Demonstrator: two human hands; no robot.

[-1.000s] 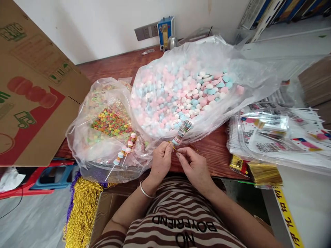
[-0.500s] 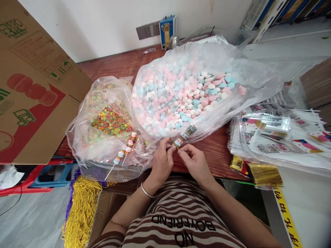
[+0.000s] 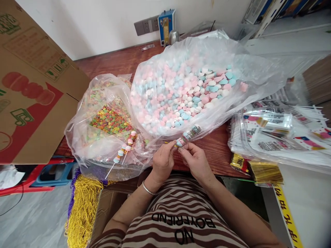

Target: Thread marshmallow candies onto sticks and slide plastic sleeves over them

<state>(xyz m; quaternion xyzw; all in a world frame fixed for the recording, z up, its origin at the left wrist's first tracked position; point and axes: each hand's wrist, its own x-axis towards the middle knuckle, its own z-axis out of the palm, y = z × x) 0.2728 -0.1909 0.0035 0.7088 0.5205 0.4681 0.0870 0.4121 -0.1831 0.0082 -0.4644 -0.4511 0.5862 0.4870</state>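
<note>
My left hand [image 3: 162, 161] and my right hand [image 3: 196, 160] meet at the table's near edge, both pinched on the lower end of a small printed sleeve of candy on a stick [image 3: 189, 134]. A thin gold twist tie [image 3: 170, 143] shows at the neck of the sleeve, between my fingertips. The sleeve points up and right toward a big clear bag of pink, blue and white candies [image 3: 191, 89]. Two bare candy skewers [image 3: 125, 150] lie on the smaller clear bag of coloured ring candies [image 3: 110, 120] to my left.
A stack of printed sleeves in clear plastic [image 3: 276, 132] lies at the right, with a bundle of gold twist ties [image 3: 263, 171] in front. A cardboard box flap [image 3: 33, 86] stands at the left. Gold and purple bead strings [image 3: 82, 206] hang below the wooden table [image 3: 113, 65].
The sleeved skewer has tilted lower and further right. My hands have drawn closer together around its neck, and the gold tie has shifted between my fingers.
</note>
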